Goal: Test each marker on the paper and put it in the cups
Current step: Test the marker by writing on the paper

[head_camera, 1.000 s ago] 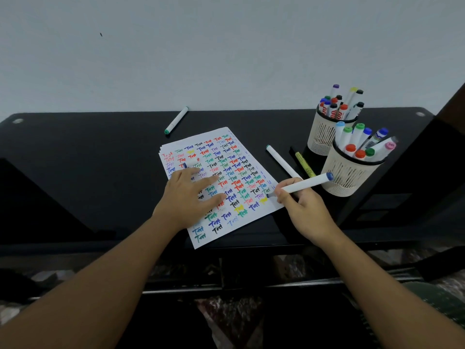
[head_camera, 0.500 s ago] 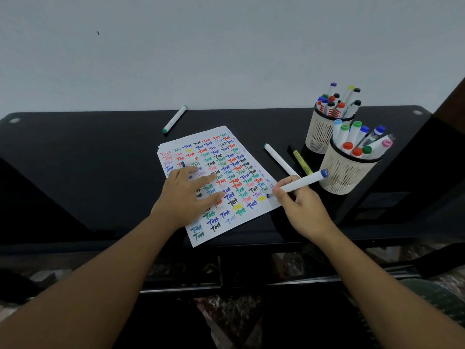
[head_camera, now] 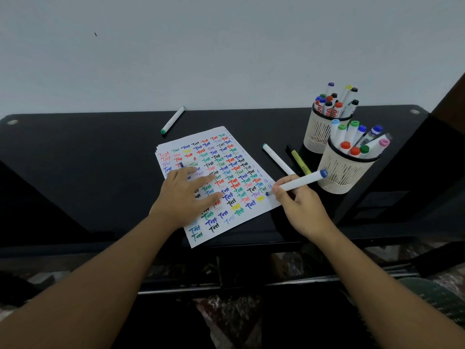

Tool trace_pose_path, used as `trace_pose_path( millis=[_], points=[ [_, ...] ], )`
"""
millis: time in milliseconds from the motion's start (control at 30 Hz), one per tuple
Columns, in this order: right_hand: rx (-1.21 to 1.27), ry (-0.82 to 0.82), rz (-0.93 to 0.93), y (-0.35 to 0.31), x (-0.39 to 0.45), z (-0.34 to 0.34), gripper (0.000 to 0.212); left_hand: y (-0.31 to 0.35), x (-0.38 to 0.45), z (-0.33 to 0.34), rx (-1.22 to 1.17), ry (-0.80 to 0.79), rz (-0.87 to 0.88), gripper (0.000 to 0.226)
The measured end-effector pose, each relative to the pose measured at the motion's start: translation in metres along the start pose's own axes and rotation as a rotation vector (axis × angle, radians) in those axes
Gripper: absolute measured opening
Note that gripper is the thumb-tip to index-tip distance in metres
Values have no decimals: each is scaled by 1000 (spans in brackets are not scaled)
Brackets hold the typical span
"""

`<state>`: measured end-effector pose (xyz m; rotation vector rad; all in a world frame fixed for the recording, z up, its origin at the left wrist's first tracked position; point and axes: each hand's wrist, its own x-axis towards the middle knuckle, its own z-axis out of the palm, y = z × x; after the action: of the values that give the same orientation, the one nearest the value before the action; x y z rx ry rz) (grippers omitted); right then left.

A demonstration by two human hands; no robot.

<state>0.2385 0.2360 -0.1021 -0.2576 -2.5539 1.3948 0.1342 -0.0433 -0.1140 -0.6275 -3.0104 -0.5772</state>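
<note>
Right now your black desk (head_camera: 75, 172) fills the middle of the view, with a pale wall (head_camera: 226, 46) behind it. On it lies the paper (head_camera: 254, 215), a slightly fanned stack whose top sheet is covered in rows of coloured "Test" marks. Your left hand (head_camera: 186, 197) lies flat on the left part of the sheet, fingers spread and straight, pressing it down. Your right hand (head_camera: 299, 207) sits at the paper's right edge, fingers curled round a white marker with a blue end (head_camera: 302, 182), its tip touching the sheet near that edge. Far right stand two pale mesh cups, both holding capped markers upright: the nearer cup (head_camera: 342, 172) just beside your right hand, the farther cup (head_camera: 318, 133) behind it and touching or nearly so. Between the paper and the cups lie a white marker (head_camera: 276, 158) and a yellow marker (head_camera: 300, 165), close together. A green-capped marker (head_camera: 173, 120) lies alone on the desk beyond the paper's far left corner.
</note>
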Motion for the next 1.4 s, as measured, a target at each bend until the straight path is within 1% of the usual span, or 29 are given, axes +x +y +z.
trace_pose_path(
  millis=[167, 233, 300, 500, 633, 833, 1000, 1100, 1167, 1300, 1400],
  points=[
    [20, 46, 1, -1, -1, 0, 9, -1, 0, 2, -6, 6, -6, 90],
    [9, 36, 5, -1, 0, 0, 8, -1, 1, 2, 6, 15, 3, 97],
    [-5, 17, 6, 0, 0, 0, 8, -2, 2, 3, 15, 24, 8, 99],
    [-5, 18, -6, -3, -2, -1, 9, -2, 1, 3, 4, 13, -1, 87],
    [16, 21, 7, -3, 0, -1, 9, -1, 1, 1, 11, 0, 2, 88],
    [-15, 27, -1, -4, -1, 0, 9, 0, 0, 0, 3, -9, -5, 90],
    [52, 49, 9, -3, -1, -1, 8, -1, 0, 0, 22, -9, -5, 89],
    [-3, 17, 6, -3, -1, 0, 8, 0, 0, 0, 22, -12, -7, 88],
    [-13, 43, -8, -4, -1, 1, 7, 0, 0, 0, 16, -10, -5, 88],
    [194, 137, 18, -4, -2, -1, 5, 0, 0, 0, 5, -10, -6, 88],
    [250, 142, 21, -2, -1, -2, 4, 0, 1, 0, 22, -13, 0, 89]
  ],
)
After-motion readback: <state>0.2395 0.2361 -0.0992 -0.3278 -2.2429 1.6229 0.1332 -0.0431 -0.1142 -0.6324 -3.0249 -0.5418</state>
